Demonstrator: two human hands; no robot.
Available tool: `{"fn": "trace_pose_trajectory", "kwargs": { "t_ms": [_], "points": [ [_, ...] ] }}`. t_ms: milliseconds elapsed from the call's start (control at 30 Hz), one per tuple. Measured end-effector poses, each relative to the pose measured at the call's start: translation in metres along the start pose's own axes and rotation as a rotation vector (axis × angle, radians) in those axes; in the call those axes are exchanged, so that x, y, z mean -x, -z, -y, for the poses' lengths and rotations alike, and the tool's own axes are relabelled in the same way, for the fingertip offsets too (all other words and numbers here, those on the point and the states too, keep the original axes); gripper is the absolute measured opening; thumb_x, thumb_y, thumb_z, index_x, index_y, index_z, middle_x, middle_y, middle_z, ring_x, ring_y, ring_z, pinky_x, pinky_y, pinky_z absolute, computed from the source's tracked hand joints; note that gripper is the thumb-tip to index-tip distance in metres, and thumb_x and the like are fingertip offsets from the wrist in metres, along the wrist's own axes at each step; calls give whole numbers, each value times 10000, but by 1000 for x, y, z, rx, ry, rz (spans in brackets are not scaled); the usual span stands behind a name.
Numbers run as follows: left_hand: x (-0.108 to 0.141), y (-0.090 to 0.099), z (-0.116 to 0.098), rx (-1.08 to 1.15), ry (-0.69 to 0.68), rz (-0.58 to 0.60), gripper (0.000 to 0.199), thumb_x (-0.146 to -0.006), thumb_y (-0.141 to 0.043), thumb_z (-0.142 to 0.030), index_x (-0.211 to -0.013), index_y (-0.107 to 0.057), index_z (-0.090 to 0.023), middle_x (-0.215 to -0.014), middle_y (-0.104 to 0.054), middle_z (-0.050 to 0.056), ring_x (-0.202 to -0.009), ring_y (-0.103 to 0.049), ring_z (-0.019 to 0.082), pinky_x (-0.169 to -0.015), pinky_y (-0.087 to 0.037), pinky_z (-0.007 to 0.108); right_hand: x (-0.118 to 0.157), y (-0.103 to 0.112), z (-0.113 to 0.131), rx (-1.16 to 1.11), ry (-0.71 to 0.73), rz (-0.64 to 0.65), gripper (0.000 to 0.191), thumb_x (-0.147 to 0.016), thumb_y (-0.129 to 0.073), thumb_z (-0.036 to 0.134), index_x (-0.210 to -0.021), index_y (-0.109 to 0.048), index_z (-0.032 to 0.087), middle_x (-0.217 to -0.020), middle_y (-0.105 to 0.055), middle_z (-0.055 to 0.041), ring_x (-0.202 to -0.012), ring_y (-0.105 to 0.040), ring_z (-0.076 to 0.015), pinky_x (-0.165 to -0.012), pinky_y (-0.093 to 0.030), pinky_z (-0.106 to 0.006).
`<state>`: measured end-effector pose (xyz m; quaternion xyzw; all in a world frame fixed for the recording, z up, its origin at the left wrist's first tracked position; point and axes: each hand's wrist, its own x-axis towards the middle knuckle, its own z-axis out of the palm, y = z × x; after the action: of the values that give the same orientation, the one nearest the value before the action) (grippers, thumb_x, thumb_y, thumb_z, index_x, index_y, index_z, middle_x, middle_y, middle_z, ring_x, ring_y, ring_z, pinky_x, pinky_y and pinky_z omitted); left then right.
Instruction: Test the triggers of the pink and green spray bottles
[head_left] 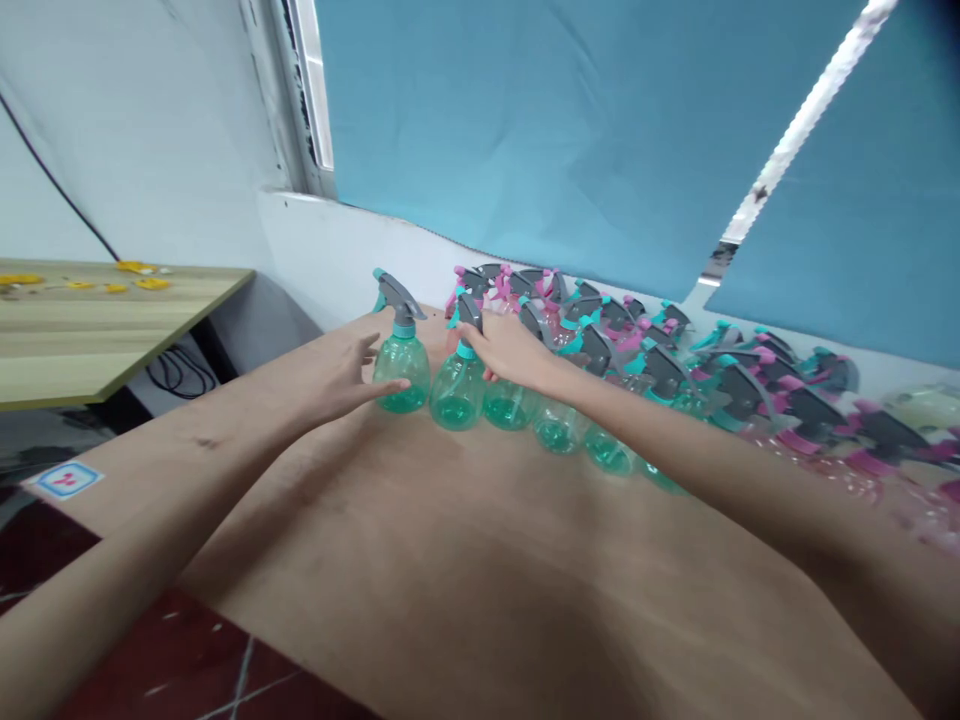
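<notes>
A green spray bottle (403, 372) with a grey and teal trigger head stands upright at the left end of a row. My left hand (349, 383) is beside it, fingers apart, with the thumb reaching across its lower front; whether the skin touches it I cannot tell. My right hand (501, 340) is closed around the grey head of the second spray bottle (456, 393), which stands to the right of the first. More green spray bottles (556, 428) continue the row to the right, partly hidden behind my right forearm.
Behind the row stand several pink spray bottles (517, 285), against a white ledge and blue sheeting (525, 130). The brown tabletop (420, 560) carries a small sticker (69, 480) at its left corner. A separate table (112, 330) holds yellow pieces (152, 284).
</notes>
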<state>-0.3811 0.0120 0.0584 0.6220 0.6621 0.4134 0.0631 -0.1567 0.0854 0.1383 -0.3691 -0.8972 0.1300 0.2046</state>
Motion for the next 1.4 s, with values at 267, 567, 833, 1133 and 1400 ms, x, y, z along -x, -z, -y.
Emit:
{"fn": "trace_pose_trajectory", "kwargs": {
  "t_ms": [267,567,833,1133,1400],
  "points": [
    [30,-18,-61,60,-134,-110,402,-883,-489,-492,-1131,-543,-181,-1048,-613,91,-955,-614,259,-796,-510,404,89,29,2,72,108,59,369,-960,-296,437,-949,-529,151,-710,-649,-75,-605,-594,-173,-546,-393,-285],
    [6,-120,-101,95,-144,96,864,-704,-701,-545,-1377,-324,-156,-1412,-398,181,-1294,-378,350,-1019,-346,485,204,75,-40,-92,-55,117,245,-902,-426,472,-843,-569,282,-717,-663,-20,-596,-602,-206,-557,-443,-337],
    [-11,-136,-99,74,-155,89,780,-731,-692,-473,-1338,-332,-139,-1356,-445,180,-1257,-421,329,-1010,-346,471,235,92,-68,-62,-151,172,247,-839,-537,514,-887,-561,273,-815,-650,-8,-696,-603,-205,-578,-464,-343],
    [3,-125,-98,24,-199,98,688,-767,-654,-490,-1304,-366,-171,-1299,-484,142,-1229,-438,330,-984,-370,466,234,77,-93,-414,-66,140,732,-705,-745,378,-1338,-382,331,-1313,-548,-65,-1236,-498,-276,-993,-448,-459],
    [24,-115,-108,-38,-194,-47,658,-836,-576,-502,-1368,-318,-212,-1320,-417,134,-1271,-382,324,-1006,-357,475,218,48,-95,-702,-17,68,1048,-572,-829,368,-1414,-206,331,-1493,-314,-106,-1362,-332,-295,-1028,-412,-479]
  ]
}}
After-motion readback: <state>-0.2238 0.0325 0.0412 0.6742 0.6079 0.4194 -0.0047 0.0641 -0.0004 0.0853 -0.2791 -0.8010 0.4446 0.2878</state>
